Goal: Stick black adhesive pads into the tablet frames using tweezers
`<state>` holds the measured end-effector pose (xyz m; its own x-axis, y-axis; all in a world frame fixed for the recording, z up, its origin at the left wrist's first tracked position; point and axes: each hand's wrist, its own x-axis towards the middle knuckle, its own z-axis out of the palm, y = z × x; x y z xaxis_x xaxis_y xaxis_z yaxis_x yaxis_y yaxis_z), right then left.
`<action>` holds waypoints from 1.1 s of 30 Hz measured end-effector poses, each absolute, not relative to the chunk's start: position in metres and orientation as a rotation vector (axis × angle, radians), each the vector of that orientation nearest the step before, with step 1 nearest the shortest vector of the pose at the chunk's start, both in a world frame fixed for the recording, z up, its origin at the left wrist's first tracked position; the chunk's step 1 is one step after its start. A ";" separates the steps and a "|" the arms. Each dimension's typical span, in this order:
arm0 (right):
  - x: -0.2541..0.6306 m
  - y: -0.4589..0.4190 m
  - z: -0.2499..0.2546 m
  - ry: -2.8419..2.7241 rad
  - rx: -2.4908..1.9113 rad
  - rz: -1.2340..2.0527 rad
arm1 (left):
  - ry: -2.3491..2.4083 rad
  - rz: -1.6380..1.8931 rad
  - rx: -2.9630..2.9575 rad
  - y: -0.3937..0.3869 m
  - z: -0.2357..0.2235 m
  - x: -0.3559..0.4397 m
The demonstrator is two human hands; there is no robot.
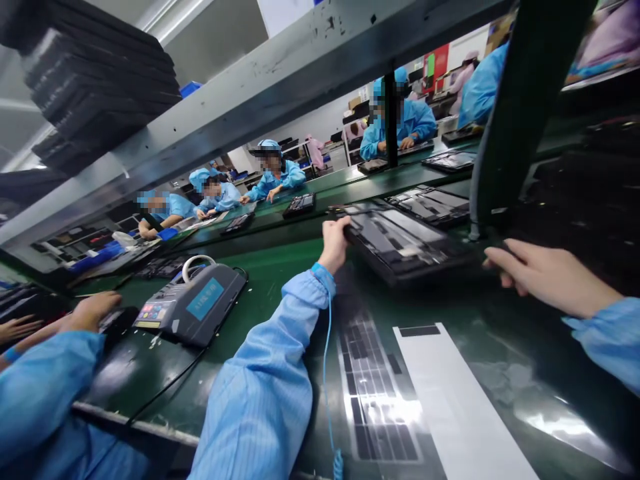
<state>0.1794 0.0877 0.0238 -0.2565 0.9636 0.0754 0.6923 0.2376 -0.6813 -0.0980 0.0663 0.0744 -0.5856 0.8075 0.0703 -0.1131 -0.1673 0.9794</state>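
Note:
My left hand (335, 243) grips the near left corner of a black tray (400, 247), thumb on top. In the tray lies a flat, opened electronic device with silver and dark parts; the tray is lifted, tilted and somewhat blurred. Off the tray's right end is my right hand (555, 277), its fingers loosely bent and a small gap apparently between them and the tray. Below the tray lie a clear sheet with dark rectangular pieces (373, 387) and a white strip (460, 400) with a dark band at its top. A blue coiled cord hangs from my left wrist.
A grey tape dispenser (200, 300) with a white roll stands at left on the green bench (270, 287). A co-worker's arm (50, 360) reaches in beside it. More trays (430, 203) line the belt behind. A metal beam (240, 87) crosses overhead, and a dark post (525, 113) rises at right.

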 end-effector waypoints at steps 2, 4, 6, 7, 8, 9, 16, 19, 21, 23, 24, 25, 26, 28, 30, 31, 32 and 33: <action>0.177 0.090 0.011 -2.254 -1.438 0.578 | 1.526 1.976 0.701 0.076 0.072 -0.127; 0.174 0.091 -0.002 -2.407 -1.320 0.473 | 1.611 2.095 0.576 0.079 0.067 -0.153; 0.171 0.091 -0.011 -2.528 -1.265 0.409 | 1.692 2.152 0.474 0.076 0.059 -0.176; 0.169 0.090 -0.013 -2.575 -1.260 0.403 | 1.728 2.157 0.441 0.074 0.055 -0.186; 0.168 0.089 -0.015 -2.610 -1.268 0.407 | 1.759 2.149 0.420 0.071 0.051 -0.195; 0.168 0.088 -0.015 -2.629 -1.285 0.411 | 1.786 2.131 0.408 0.068 0.046 -0.202; 0.169 0.084 -0.013 -2.639 -1.312 0.374 | 1.866 1.850 0.583 0.064 0.020 -0.228; 0.169 0.084 -0.013 -2.655 -1.338 0.368 | 1.860 1.681 0.809 0.068 0.023 -0.219; 0.168 0.083 -0.011 -2.666 -1.359 0.361 | 1.840 1.588 0.997 0.070 0.035 -0.203; 0.166 0.082 -0.010 -2.670 -1.378 0.354 | 1.779 1.482 1.219 0.068 0.050 -0.178; 0.166 0.081 -0.009 -2.670 -1.386 0.352 | 1.727 1.413 1.340 0.064 0.058 -0.162; 0.165 0.081 -0.009 -2.669 -1.388 0.354 | 1.661 1.328 1.459 0.057 0.065 -0.145; 0.165 0.081 -0.009 -2.664 -1.386 0.354 | 1.586 1.226 1.573 0.047 0.069 -0.127; 0.164 0.081 -0.009 -2.656 -1.370 0.353 | 1.440 1.046 1.766 0.020 0.069 -0.093; 0.165 0.080 -0.010 -2.637 -1.352 0.342 | 1.229 0.732 2.189 -0.011 0.057 -0.067; 0.165 0.080 -0.011 -2.626 -1.345 0.333 | 1.125 0.560 2.420 -0.026 0.049 -0.058; 0.165 0.081 -0.012 -2.614 -1.338 0.325 | 1.073 0.442 2.543 -0.039 0.039 -0.052; 0.166 0.081 -0.013 -2.601 -1.332 0.320 | 1.066 0.383 2.616 -0.049 0.030 -0.048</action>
